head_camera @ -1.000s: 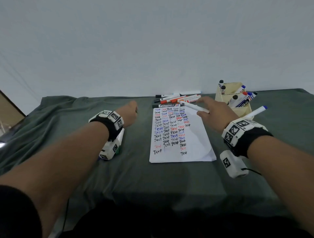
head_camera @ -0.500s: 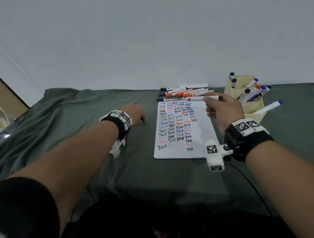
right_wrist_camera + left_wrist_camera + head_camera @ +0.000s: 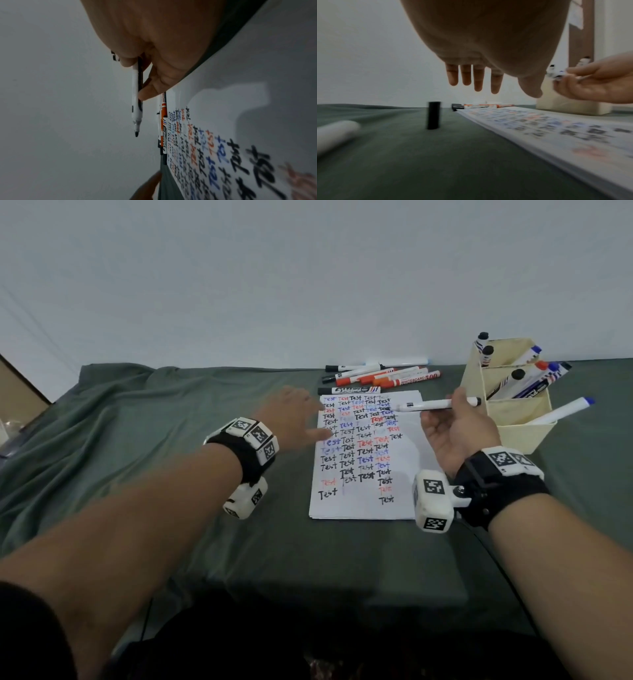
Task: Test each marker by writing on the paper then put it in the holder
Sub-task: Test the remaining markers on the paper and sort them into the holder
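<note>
My right hand (image 3: 455,410) is turned palm up over the paper's upper right and pinches a white marker (image 3: 435,405). The marker lies level, its bare black tip (image 3: 136,134) pointing left with no cap on it. The paper (image 3: 363,501) is covered with rows of "Test" in black, blue and red. My left hand (image 3: 308,419) hovers over the paper's left edge with straight, spread fingers (image 3: 478,81) and holds nothing. The cream holder (image 3: 513,436) at the right carries several markers. More markers (image 3: 380,376) lie in a pile behind the paper.
A black cap (image 3: 433,115) stands upright on the green cloth (image 3: 171,440) left of the paper. A blue-capped marker (image 3: 561,412) leans against the holder's right side. A white wall rises right behind the table. A blurred white cylinder (image 3: 334,131) lies near my left wrist.
My right hand lifted a marker from the pile and turned palm up with it. My left hand rose from the cloth, uncurled its fingers and moved right to the paper's edge.
</note>
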Motion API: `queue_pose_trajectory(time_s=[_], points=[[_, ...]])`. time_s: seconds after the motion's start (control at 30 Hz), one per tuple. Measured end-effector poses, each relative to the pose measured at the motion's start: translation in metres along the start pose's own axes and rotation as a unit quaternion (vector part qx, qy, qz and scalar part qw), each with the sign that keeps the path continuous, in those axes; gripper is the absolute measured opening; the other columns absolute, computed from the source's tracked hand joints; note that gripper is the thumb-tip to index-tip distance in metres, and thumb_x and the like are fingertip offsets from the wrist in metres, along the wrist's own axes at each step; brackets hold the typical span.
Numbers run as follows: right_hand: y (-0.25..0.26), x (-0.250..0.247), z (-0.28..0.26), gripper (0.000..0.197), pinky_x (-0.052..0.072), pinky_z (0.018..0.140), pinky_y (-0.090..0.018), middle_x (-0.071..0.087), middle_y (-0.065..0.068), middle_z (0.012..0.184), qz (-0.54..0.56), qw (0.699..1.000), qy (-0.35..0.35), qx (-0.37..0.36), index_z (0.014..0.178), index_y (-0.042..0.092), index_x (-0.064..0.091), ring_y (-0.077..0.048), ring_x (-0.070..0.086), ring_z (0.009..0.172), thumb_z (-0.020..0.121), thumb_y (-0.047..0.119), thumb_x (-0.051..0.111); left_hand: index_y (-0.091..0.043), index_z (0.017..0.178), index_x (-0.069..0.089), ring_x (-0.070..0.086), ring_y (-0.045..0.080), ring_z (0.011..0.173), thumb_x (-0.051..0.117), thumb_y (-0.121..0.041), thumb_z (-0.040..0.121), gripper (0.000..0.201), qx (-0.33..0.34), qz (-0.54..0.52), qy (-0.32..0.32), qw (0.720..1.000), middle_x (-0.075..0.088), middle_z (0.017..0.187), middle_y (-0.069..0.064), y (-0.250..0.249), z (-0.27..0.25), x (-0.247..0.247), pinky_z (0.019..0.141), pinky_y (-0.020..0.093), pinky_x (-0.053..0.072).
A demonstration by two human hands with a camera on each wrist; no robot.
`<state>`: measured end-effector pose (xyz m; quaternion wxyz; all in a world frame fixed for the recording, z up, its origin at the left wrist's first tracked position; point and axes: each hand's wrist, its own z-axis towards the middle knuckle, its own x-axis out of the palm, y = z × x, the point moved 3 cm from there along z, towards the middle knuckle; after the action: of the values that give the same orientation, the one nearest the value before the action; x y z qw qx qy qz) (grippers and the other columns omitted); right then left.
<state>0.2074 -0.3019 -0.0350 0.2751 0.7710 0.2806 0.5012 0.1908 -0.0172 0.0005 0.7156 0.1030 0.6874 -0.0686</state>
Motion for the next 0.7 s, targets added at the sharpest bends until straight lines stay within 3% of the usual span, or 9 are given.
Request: queue_pose_trajectory(time_s=[0.1, 0.2, 0.27, 0.37, 0.57, 0.7], points=[[-0.008, 0.003, 0.004, 0.028, 0.059, 0.061, -0.025, 0.069, -0.011, 0.090, 0.004, 1.000, -0.002, 0.020, 0.112, 0.005, 0.062, -0.019, 0.069, 0.069, 0.100, 0.031, 0.064, -0.039, 0.152, 0.029, 0.020, 0.028, 0.148, 0.034, -0.093, 0.074, 0.095, 0.035, -0.032, 0.068, 0.997, 0.027, 0.161, 0.001, -0.037, 0.001, 0.015, 0.117, 0.053, 0.024], [-0.015, 0.005, 0.008, 0.014, 0.059, 0.062, -0.024, 0.072, -0.012, 0.090, 0.005, 1.000, 0.011, 0.009, 0.100, 0.005, 0.061, -0.017, 0.072, 0.067, 0.092, 0.007, 0.073, -0.047, 0.154, -0.002, -0.012, 0.029, 0.153, 0.029, -0.105, 0.055, 0.119, -0.011, -0.053, 0.175, 0.983, -0.013, 0.167, -0.004, -0.055, 0.001, 0.039, 0.120, 0.054, 0.004], [-0.014, 0.006, 0.014, 0.024, 0.059, 0.066, -0.025, 0.072, -0.013, 0.094, -0.016, 0.999, 0.027, -0.012, 0.103, 0.007, 0.056, -0.018, 0.073, 0.071, 0.089, -0.001, 0.074, -0.051, 0.151, -0.014, -0.024, 0.031, 0.150, 0.030, -0.107, 0.050, 0.123, -0.040, -0.058, 0.226, 0.971, -0.026, 0.163, -0.005, -0.058, -0.001, 0.050, 0.119, 0.054, -0.005], [-0.012, 0.005, 0.021, 0.020, 0.060, 0.070, -0.027, 0.073, -0.010, 0.092, -0.054, 0.997, 0.056, -0.029, 0.102, 0.009, 0.059, -0.019, 0.072, 0.075, 0.091, 0.000, 0.073, -0.054, 0.147, -0.021, -0.028, 0.034, 0.148, 0.031, -0.108, 0.050, 0.122, -0.055, -0.059, 0.264, 0.961, -0.035, 0.160, -0.005, -0.057, -0.002, 0.055, 0.119, 0.055, -0.009], [-0.011, -0.014, 0.029, 0.012, 0.061, 0.073, -0.028, 0.073, -0.004, 0.076, -0.064, 0.994, 0.085, -0.027, 0.091, 0.011, 0.061, -0.016, 0.069, 0.072, 0.096, 0.000, 0.066, -0.052, 0.148, -0.023, -0.031, 0.035, 0.146, 0.031, -0.106, 0.055, 0.120, -0.052, -0.065, 0.277, 0.957, -0.040, 0.157, -0.003, -0.060, -0.004, 0.054, 0.121, 0.054, -0.012], [-0.011, -0.019, 0.030, 0.013, 0.061, 0.075, -0.028, 0.072, -0.007, 0.081, -0.064, 0.991, 0.112, -0.031, 0.092, 0.010, 0.059, -0.017, 0.068, 0.074, 0.097, -0.001, 0.063, -0.051, 0.148, -0.024, -0.032, 0.034, 0.146, 0.033, -0.104, 0.058, 0.119, -0.051, -0.075, 0.281, 0.955, -0.040, 0.157, -0.003, -0.061, -0.006, 0.051, 0.121, 0.053, -0.013]])
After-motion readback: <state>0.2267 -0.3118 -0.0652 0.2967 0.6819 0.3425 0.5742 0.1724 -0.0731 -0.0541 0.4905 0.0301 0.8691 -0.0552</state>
